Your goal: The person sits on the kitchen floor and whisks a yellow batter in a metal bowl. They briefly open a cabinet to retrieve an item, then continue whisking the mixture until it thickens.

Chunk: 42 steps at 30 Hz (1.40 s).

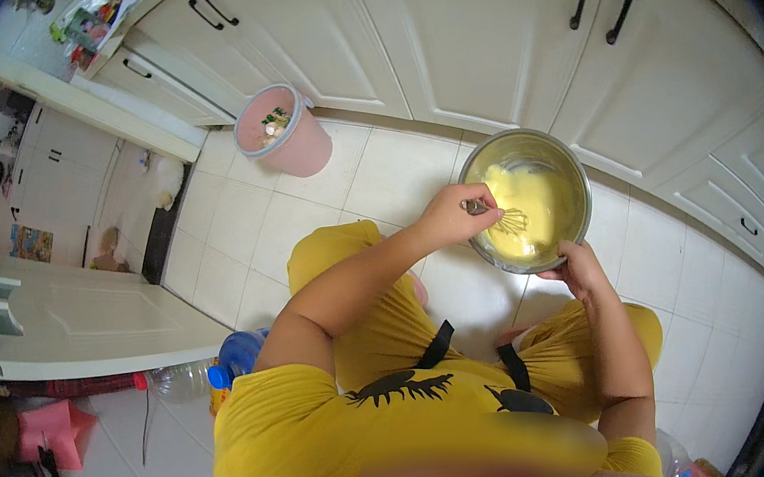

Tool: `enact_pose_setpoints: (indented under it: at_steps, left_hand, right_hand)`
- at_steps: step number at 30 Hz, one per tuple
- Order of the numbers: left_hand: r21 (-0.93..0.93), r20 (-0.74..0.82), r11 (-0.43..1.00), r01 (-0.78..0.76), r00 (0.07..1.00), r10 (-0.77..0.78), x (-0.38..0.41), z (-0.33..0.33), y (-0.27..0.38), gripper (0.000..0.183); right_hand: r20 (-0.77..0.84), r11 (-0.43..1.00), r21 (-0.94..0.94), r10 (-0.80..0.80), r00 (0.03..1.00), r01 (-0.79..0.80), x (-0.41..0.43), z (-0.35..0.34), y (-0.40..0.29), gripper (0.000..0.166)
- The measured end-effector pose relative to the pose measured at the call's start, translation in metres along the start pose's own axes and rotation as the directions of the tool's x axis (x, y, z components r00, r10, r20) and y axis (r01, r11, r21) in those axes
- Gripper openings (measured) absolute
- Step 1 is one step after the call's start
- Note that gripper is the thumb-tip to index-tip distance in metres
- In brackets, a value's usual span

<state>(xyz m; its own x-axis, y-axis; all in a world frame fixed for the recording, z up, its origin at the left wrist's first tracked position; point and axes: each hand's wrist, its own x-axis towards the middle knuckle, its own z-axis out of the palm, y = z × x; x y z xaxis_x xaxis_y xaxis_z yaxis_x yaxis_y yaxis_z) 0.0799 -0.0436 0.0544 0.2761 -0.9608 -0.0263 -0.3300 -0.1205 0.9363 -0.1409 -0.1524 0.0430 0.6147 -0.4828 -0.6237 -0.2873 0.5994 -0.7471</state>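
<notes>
My left hand [455, 214] is closed around the metal handle of a wire whisk [511, 221]. The whisk's wires dip into a pale yellow, creamy mixture [536, 199] inside a deep stainless-steel bowl [578, 177]. With thumb over the rim and fingers beneath, my right hand [577, 267] grips the bowl's near right edge. The bowl tilts towards me, and some mixture coats its inner wall. It is in front of my spread knees, close to the cabinets; what supports its base is hidden.
White cabinet doors [471, 30] with black handles line the far side. A pink bucket [301, 145] holding scraps stands on the tiled floor [310, 225]. At left are an open door [116, 325], a blue plastic bottle [240, 353] and a clear red-capped bottle [179, 382].
</notes>
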Motion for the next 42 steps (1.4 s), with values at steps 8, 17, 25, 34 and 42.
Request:
enact_pose_setpoints:
  at_steps: [8,17,25,34,42]
  left_hand:
    - [-0.034,-0.207,0.968,-0.248,0.950,0.235,-0.018,-0.027,0.004,0.010]
    - [-0.247,-0.132,0.967,-0.060,0.991,0.028,-0.028,-0.034,-0.010,0.011]
    - [-0.328,-0.032,0.934,0.138,0.987,-0.157,-0.034,-0.034,-0.002,0.013]
    - [-0.347,-0.074,0.928,0.137,0.982,-0.173,-0.032,-0.027,-0.010,0.011]
    - [-0.291,-0.141,0.954,0.078,0.982,-0.123,-0.029,-0.024,-0.013,0.011]
  right_hand:
    - [0.034,0.993,0.104,0.050,0.998,-0.053,-0.003,0.009,-0.009,0.043]
    - [0.031,0.997,0.002,0.081,0.996,-0.081,0.004,0.018,-0.011,0.039]
    - [0.039,0.998,0.043,0.052,0.998,-0.054,0.008,0.023,-0.008,0.039]
    - [0.028,0.996,0.074,0.051,0.998,-0.053,0.010,0.030,-0.007,0.041]
    - [0.019,0.999,0.049,-0.002,1.000,0.001,0.009,0.037,-0.009,0.042]
